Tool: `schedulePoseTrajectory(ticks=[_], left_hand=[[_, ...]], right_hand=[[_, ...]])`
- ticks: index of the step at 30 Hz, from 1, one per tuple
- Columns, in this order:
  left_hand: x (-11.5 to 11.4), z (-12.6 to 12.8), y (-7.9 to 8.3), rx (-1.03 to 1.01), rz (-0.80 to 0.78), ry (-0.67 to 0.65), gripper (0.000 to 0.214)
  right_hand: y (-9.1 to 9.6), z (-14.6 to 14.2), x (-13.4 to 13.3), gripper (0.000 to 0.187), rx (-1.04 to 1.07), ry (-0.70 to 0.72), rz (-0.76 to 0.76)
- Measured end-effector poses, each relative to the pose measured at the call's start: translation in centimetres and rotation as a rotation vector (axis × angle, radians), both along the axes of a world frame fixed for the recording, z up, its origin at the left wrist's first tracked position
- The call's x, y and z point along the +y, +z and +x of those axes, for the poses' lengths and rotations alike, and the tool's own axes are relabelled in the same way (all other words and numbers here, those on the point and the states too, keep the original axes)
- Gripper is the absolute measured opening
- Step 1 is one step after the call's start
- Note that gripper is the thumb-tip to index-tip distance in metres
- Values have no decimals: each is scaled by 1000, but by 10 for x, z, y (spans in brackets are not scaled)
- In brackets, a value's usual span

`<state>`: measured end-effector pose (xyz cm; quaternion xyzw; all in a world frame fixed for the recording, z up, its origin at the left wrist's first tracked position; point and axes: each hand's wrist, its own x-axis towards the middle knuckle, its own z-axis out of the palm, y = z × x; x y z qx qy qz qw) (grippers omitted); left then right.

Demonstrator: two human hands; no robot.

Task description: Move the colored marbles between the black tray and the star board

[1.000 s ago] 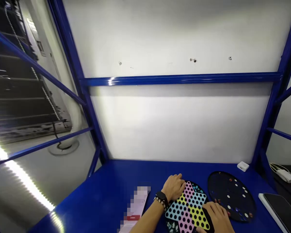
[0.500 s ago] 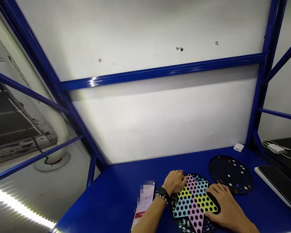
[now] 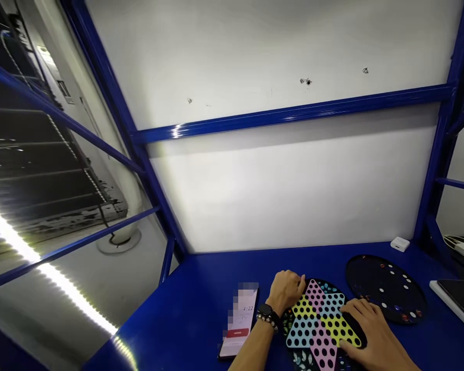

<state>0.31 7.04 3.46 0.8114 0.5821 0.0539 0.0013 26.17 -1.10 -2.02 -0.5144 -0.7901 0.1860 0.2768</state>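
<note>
A round board with a star of pink, yellow and light-blue holed panels (image 3: pixel 320 322) lies on the blue table (image 3: pixel 201 304) near its front edge. My left hand (image 3: pixel 286 289) grips the board's left rim, fingers curled over it; a black watch and a bead bracelet sit on that wrist. My right hand (image 3: pixel 365 322) lies on the board's right side, fingers bent against the yellow panel and the rim. Small marbles show under the board's lower edge.
A black round tray (image 3: pixel 386 288) with scattered coloured marbles sits to the right. A phone (image 3: pixel 240 322) with a lit screen lies left of my left wrist. A white adapter (image 3: pixel 400 243) sits at the back right, a dark tablet (image 3: pixel 458 301) at the far right. Blue frame bars surround the table.
The view has swung about, tilting down and shifting sideways. Both hands stay on the star board; my right hand moved from its lower edge up onto its right side.
</note>
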Motion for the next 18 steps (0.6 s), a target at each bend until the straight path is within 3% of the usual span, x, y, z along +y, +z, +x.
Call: schedulePoseTrajectory(ticks=[4,7,9,11,15,18], left_hand=[[-20,16,11,-161,76,67,68],[-42,44,28,-261,129,5,69],[-56,65,41,-298,119,-44,66],[-68,81,49,-308,86,-118,55],[-82,93,48,-295,41,-222,30],[-85,89,40,-320,39,-262,20]], right_hand=[[6,-5,-2,38,303,-184,51],[22,-30,-5,47,720,-295,-119],[31,-51,-5,59,967,-214,-341],[35,-70,-5,68,1067,-84,-482],[26,-85,-1,71,1074,-31,-431],[15,-80,4,55,1244,-98,-498]])
